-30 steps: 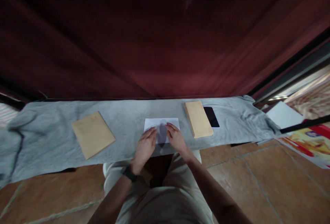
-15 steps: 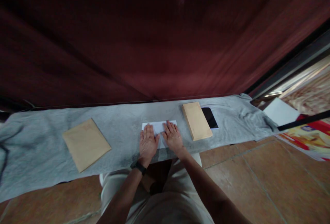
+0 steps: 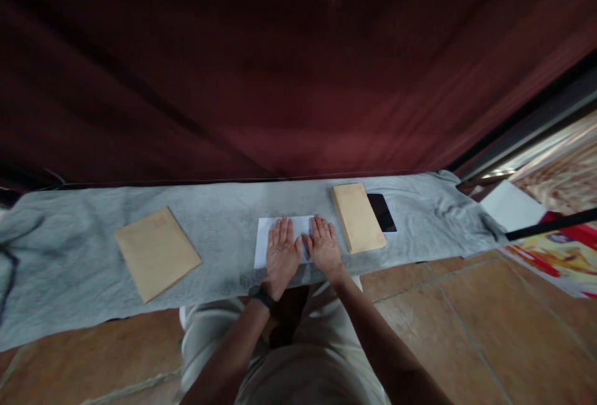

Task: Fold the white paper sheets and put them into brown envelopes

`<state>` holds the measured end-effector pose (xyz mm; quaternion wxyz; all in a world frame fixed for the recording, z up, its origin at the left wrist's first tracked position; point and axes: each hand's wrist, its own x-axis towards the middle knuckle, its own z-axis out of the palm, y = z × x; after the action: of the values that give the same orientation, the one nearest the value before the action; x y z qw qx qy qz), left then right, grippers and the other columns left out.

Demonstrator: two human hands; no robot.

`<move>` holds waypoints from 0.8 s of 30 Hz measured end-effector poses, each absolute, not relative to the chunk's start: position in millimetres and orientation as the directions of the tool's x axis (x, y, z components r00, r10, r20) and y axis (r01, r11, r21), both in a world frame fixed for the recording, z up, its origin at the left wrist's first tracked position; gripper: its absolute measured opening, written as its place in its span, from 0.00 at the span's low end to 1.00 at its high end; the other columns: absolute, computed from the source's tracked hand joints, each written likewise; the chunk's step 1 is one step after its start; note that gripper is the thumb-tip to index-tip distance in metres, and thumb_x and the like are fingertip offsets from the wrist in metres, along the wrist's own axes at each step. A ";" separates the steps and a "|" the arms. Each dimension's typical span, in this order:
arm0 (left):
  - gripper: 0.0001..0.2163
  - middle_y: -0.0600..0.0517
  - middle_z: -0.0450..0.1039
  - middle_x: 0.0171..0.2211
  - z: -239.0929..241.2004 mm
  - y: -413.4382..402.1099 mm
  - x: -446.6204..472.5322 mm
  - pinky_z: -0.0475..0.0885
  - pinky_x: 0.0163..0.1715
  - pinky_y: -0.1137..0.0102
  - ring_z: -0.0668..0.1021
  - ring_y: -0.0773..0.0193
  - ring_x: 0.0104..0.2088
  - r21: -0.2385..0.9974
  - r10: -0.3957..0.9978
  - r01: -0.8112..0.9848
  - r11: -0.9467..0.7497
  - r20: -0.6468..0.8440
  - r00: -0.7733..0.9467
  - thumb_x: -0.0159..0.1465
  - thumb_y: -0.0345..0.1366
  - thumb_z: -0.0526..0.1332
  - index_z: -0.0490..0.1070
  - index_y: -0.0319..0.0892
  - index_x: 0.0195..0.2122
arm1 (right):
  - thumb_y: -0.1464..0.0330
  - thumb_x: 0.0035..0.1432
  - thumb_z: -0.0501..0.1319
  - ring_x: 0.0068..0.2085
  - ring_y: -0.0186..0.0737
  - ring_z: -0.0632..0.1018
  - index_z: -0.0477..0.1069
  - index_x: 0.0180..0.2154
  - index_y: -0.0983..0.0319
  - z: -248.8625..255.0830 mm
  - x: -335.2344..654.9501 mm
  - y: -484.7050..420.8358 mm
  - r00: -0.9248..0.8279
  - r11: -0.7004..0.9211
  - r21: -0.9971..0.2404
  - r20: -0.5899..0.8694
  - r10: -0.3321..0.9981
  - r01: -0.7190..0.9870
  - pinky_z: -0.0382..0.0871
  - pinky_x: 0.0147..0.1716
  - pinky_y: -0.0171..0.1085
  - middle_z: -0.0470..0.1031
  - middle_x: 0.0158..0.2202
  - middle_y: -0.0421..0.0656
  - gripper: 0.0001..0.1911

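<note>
dark red curtain point(image 3: 289, 69) – grey cloth-covered bench point(image 3: 69, 256) – terracotta tile floor point(image 3: 489, 330)

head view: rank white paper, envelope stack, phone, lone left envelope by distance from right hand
1. white paper: under the right hand.
2. envelope stack: just right of it.
3. phone: right, beyond the stack.
4. lone envelope: far left on the grey cloth.

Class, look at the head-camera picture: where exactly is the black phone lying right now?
The black phone lies flat on the grey cloth, right of centre, tucked against the far side of the stack of brown envelopes, beyond the right hand.
</note>
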<state>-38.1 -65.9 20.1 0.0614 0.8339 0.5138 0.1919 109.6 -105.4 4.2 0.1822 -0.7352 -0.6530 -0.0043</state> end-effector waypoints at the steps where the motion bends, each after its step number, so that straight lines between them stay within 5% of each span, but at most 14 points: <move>1: 0.27 0.38 0.54 0.71 19.0 -64.7 -30.1 0.52 0.70 0.51 0.55 0.49 0.72 0.303 0.878 0.826 -0.476 0.228 0.422 0.72 0.39 0.47 0.55 0.31 0.70 | 0.62 0.72 0.52 0.71 0.53 0.58 0.55 0.69 0.68 4.8 109.7 -105.4 0.146 -0.082 -0.263 0.237 0.961 0.961 0.50 0.68 0.54 0.57 0.70 0.56 0.30; 24: 0.29 0.36 0.57 0.69 1.6 -68.9 -95.9 0.53 0.68 0.47 0.59 0.47 0.70 0.283 0.920 0.892 -0.353 0.279 0.275 0.72 0.43 0.46 0.53 0.34 0.71 | 0.63 0.72 0.50 0.70 0.55 0.60 0.56 0.69 0.68 1.2 87.1 -94.5 0.204 -0.117 -0.298 0.279 0.938 0.947 0.51 0.68 0.57 0.58 0.70 0.56 0.29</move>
<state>-95.9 -68.9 1.6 0.0351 0.7978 0.5678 0.1998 87.1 -94.5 1.2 0.2085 -0.7473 -0.6308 -0.0106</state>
